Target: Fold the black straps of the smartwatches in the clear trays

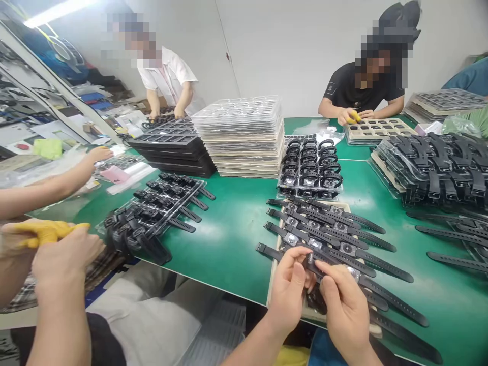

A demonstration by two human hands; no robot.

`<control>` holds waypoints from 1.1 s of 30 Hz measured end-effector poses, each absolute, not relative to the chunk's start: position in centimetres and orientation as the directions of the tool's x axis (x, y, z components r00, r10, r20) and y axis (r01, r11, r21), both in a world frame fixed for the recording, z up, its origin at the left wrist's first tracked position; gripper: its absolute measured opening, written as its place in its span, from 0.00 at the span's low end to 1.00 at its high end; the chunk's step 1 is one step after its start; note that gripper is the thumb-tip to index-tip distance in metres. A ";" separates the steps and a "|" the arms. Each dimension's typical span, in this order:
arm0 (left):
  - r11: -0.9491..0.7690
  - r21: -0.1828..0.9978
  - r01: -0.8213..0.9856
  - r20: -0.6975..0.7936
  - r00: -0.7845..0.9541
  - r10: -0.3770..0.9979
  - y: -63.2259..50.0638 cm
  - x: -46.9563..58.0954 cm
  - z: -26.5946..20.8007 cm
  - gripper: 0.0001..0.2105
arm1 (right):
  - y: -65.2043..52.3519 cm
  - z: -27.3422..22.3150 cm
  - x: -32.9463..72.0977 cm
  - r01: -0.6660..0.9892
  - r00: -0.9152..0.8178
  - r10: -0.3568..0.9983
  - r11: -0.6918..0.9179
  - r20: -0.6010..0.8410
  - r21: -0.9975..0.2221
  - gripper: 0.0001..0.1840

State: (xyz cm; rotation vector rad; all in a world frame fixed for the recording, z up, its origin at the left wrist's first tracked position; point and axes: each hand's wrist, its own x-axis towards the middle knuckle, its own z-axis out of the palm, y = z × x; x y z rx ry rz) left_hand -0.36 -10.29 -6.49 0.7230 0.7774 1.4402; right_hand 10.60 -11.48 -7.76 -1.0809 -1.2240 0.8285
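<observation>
My left hand [288, 290] pinches one side of a black watch strap [311, 263], close to a small shiny metal piece at its end. From the other side, the thumb and fingers of my right hand [345, 302] grip the same strap. Its lower part is dark and mostly hidden between my hands. Right beneath them lies a pale tray [273, 279] bearing rows of black watches [314, 244], back faces up, their perforated straps stretched out over the right edge.
Behind stands a clear tray of looped watches [310, 168]. Tall tray stacks [244, 140] rise mid-table. More watches lie on a tray [152, 208] at left and a pile [438, 168] at right. Co-workers' hands, some in yellow finger covers [48, 232], are at the left and far side.
</observation>
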 end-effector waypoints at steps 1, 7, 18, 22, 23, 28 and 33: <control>0.004 0.828 -0.561 -0.019 -0.020 1.000 -10.4 -0.3 -6.6 0.20 | -11.4 -8.1 10.6 0.064 0.183 0.930 0.313 0.319 -0.948 0.11; -0.019 0.843 -0.538 -0.002 -0.038 0.999 -10.8 -0.2 -7.0 0.18 | -11.5 -10.7 10.7 -0.073 0.271 0.940 0.237 0.209 -0.969 0.13; -0.030 0.851 -0.525 -0.024 -0.096 0.995 -10.5 0.1 -7.1 0.19 | -11.2 -10.9 9.9 -0.054 0.315 0.941 0.151 0.127 -0.987 0.21; -0.041 0.924 -0.380 -0.010 -0.130 0.991 -10.7 0.1 -7.0 0.22 | -11.1 -11.0 9.3 -0.086 0.359 0.925 0.163 0.122 -0.983 0.21; -0.044 0.940 -0.339 -0.009 -0.152 0.988 -10.7 0.0 -7.0 0.22 | -11.0 -10.8 9.1 -0.062 0.354 0.924 0.179 0.146 -0.982 0.20; -0.084 0.984 -0.158 0.050 -0.208 0.977 -10.8 -0.6 -6.6 0.24 | -10.8 -10.4 8.8 0.055 0.301 0.913 0.270 0.274 -0.961 0.18; -0.137 0.988 -0.072 0.125 -0.150 0.981 -10.8 -1.0 -6.6 0.25 | -10.8 -11.5 9.1 -0.076 0.327 0.938 0.148 0.116 -0.986 0.23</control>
